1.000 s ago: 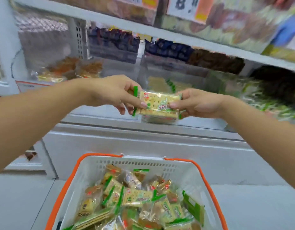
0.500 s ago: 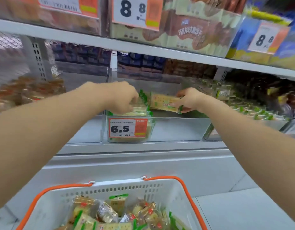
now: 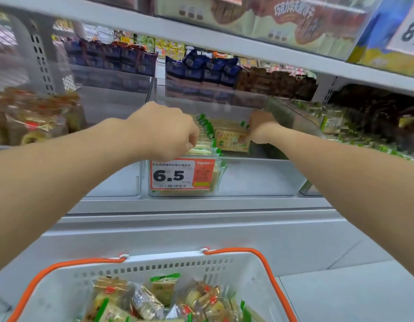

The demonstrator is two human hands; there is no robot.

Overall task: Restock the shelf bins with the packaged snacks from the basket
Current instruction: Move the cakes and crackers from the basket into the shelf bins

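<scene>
Clear bin (image 3: pixel 259 180) stands open on top; upper shelf (image 3: pixel 201 40) overhangs it.

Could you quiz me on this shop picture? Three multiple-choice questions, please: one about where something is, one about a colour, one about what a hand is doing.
1. Where is the cracker pack?
A. in the basket
B. in the clear bin
C. on the floor

2. What colour is the rim of the basket?
A. blue
B. orange
C. black

3. What is the right hand doing?
A. gripping the cracker pack
B. hanging empty
C. holding the price tag

Answers:
1 B: the pack sits inside the bin, behind the 6.5 price tag.
2 B: the rim and handle are orange.
3 A: its fingers are closed on the pack's right edge. The left hand rests on the stacked packs beside it.
</scene>
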